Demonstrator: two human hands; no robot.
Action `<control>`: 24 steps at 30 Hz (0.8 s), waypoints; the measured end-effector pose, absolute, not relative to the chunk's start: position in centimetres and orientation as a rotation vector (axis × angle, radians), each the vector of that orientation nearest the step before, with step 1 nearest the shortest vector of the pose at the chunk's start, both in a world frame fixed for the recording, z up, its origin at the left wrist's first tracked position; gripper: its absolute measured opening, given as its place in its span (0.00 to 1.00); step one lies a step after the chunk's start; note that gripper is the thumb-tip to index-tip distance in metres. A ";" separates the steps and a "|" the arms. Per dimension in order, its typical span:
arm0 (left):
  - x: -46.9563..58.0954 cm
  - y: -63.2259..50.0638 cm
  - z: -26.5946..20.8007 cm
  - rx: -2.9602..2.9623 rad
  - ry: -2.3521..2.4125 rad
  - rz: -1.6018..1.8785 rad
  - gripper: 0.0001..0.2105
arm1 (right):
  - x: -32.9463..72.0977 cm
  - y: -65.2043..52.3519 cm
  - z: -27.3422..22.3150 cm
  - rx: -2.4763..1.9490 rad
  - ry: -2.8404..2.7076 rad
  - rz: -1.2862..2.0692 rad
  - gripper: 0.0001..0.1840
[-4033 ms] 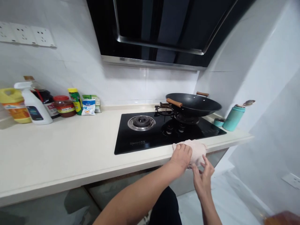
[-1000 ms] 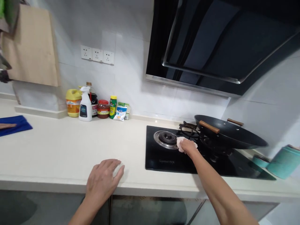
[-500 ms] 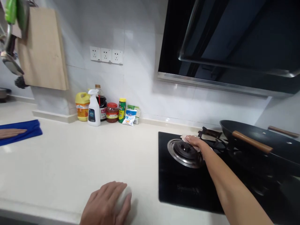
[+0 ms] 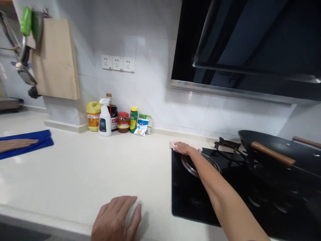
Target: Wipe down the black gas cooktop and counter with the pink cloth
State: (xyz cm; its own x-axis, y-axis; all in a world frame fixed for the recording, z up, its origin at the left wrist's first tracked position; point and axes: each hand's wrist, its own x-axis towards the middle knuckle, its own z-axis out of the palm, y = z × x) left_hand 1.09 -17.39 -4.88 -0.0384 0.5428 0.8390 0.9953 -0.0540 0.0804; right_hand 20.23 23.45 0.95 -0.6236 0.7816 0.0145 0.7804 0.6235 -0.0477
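My right hand [image 4: 182, 148] reaches far forward and presses a crumpled whitish cloth [image 4: 173, 144] against the back left corner of the black glass gas stove [image 4: 190, 204]. My right forearm crosses over the stove and hides part of the round burner [image 4: 187, 164]. Low in the picture, my left hand [image 4: 114, 217] rests on the pale countertop [image 4: 140, 164], thumb apart from the fingers, holding nothing. At the far left, another person's hand [image 4: 18, 144] lies flat on a blue cloth [image 4: 43, 139].
A black wok [image 4: 265, 139] with wooden handles stands on the right burner. Along the wall are a yellow jug [image 4: 93, 117], a white spray bottle [image 4: 104, 120], a red-lidded jar [image 4: 123, 122] and a seasoning packet [image 4: 141, 127]. A dark range hood [image 4: 240, 43] overhangs the stove.
My right hand has slid the whitish cloth left, from the burner's far side to the stove's back left corner. My left hand stays on the counter. The view has shifted slightly left.
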 end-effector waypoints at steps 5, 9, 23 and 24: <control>1.2 -17.5 -4.6 -1.649 -1.649 -0.965 0.08 | 18.1 17.7 1.3 -1.323 -2.802 0.058 0.30; 1.3 -17.6 -4.7 -1.659 -1.734 -0.933 0.10 | 18.4 13.1 1.2 -1.353 -2.753 0.037 0.29; 0.5 -18.3 -2.9 -1.916 -1.981 -0.849 0.15 | 33.5 1.0 -0.4 -1.381 -2.619 0.024 0.25; -0.1 -18.1 -2.7 -1.968 -1.999 -0.847 0.15 | 34.8 1.5 -0.3 -1.407 -2.603 0.020 0.24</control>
State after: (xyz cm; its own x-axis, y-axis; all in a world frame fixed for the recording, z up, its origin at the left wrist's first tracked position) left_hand -0.09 -18.11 -2.74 -0.0857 0.8455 0.5271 0.9667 -0.0574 0.2493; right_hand 34.82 1.49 -0.30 -0.5350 0.8308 0.1533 0.8284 0.5515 -0.0982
